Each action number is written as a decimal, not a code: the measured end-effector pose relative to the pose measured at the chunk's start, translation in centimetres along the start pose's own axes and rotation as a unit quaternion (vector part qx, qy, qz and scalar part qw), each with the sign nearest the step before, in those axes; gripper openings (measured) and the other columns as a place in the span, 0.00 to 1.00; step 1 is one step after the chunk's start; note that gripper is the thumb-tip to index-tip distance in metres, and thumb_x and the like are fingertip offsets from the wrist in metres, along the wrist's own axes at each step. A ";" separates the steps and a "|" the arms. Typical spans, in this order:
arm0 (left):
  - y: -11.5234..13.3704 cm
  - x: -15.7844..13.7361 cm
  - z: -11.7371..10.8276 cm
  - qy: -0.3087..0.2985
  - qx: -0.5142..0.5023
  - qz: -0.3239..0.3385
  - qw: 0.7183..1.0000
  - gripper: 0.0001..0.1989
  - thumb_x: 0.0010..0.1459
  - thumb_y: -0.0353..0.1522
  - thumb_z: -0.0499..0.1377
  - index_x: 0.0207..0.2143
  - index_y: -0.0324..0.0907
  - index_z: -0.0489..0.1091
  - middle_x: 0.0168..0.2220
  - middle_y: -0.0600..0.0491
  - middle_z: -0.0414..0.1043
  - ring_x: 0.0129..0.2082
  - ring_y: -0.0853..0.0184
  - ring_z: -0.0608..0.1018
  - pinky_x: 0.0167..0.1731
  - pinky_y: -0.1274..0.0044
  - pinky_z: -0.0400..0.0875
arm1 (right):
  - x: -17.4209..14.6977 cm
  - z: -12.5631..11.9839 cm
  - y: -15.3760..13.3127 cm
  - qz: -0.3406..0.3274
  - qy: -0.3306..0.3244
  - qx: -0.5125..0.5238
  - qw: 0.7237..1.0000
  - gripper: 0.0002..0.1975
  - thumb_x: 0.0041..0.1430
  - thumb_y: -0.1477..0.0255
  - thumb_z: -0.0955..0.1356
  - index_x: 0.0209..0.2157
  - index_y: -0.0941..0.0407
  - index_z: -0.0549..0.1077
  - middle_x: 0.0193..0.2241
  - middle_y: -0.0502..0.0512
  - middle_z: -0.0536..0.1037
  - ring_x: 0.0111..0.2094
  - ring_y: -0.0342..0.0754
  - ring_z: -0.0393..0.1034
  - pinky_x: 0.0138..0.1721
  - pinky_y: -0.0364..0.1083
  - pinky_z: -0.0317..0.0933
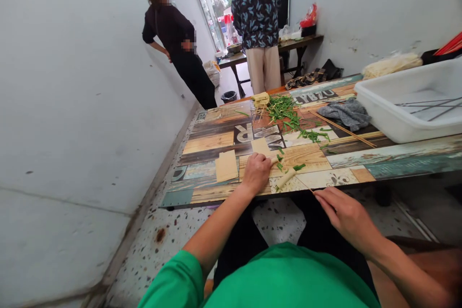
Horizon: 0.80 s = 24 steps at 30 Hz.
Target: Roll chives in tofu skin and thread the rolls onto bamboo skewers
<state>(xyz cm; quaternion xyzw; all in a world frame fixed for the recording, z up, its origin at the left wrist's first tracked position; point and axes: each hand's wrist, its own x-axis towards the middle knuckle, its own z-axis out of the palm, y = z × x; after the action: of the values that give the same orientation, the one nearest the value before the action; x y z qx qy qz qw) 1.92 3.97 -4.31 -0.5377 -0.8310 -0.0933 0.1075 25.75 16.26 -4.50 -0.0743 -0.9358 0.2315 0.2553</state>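
Observation:
My left hand (257, 174) is closed on a small beige roll (275, 160) of tofu sheet with green stalks poking out of its end, resting on the table. Between the fingers of my right hand (348, 209) is a thin wooden skewer (305, 184), held beyond the table's front edge. On the far end of that skewer sits another tofu sheet roll (286, 179), with green showing at its tip. Flat square tofu sheets (226, 166) lie left of my left hand, and one more sheet (260, 145) is just behind it.
A pile of cut green stalks (283, 109) lies farther back, beside finished-looking skewered rolls (260, 99). Loose skewers (348, 131), a grey cloth (344, 113) and a white tub (407, 118) are to the right. Two people (176, 38) stand beyond the patterned table (205, 142).

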 end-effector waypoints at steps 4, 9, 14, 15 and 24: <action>0.0 0.3 -0.1 -0.008 0.001 0.012 1.000 0.15 0.68 0.33 0.49 0.33 0.41 0.73 0.33 0.47 0.69 0.37 0.62 0.67 0.39 0.71 0.62 | -0.5 1.1 -0.4 0.018 -0.013 -0.003 1.000 0.13 0.68 0.70 0.59 0.37 0.54 0.74 0.29 0.55 0.75 0.28 0.46 0.71 0.31 0.45 0.65; -0.1 0.1 0.1 -0.010 0.011 0.011 1.000 0.15 0.69 0.34 0.49 0.35 0.41 0.73 0.33 0.47 0.68 0.37 0.62 0.67 0.39 0.71 0.62 | -0.4 1.6 -0.7 0.020 -0.012 -0.046 0.999 0.14 0.68 0.71 0.58 0.37 0.56 0.75 0.28 0.55 0.74 0.27 0.46 0.70 0.31 0.45 0.63; -0.2 0.2 0.1 -0.014 0.005 0.012 1.000 0.16 0.69 0.33 0.48 0.34 0.41 0.73 0.33 0.47 0.68 0.37 0.62 0.67 0.39 0.71 0.62 | -0.2 1.5 -1.3 0.013 -0.011 -0.089 0.996 0.16 0.68 0.71 0.58 0.36 0.56 0.75 0.27 0.55 0.74 0.25 0.45 0.69 0.28 0.45 0.62; -0.2 0.2 0.1 -0.016 0.002 0.013 1.000 0.16 0.69 0.32 0.48 0.34 0.41 0.73 0.33 0.47 0.68 0.37 0.62 0.67 0.39 0.71 0.62 | -0.1 1.5 -1.3 0.010 -0.011 -0.093 0.996 0.16 0.68 0.71 0.58 0.35 0.57 0.75 0.26 0.54 0.73 0.25 0.45 0.69 0.28 0.45 0.61; -0.2 0.3 -0.1 -0.019 -0.010 0.022 1.000 0.16 0.68 0.32 0.48 0.34 0.40 0.74 0.32 0.47 0.68 0.37 0.61 0.67 0.39 0.71 0.62 | 0.2 1.9 -1.6 -0.002 0.012 -0.118 0.993 0.16 0.68 0.72 0.58 0.33 0.58 0.76 0.26 0.54 0.73 0.24 0.44 0.69 0.27 0.44 0.59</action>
<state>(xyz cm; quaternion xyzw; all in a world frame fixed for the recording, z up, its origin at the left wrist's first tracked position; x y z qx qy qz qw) 1.57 4.14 -4.14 -0.5584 -0.8200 -0.0889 0.0889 24.57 14.12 -5.12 -0.1045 -0.9537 0.1177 0.2561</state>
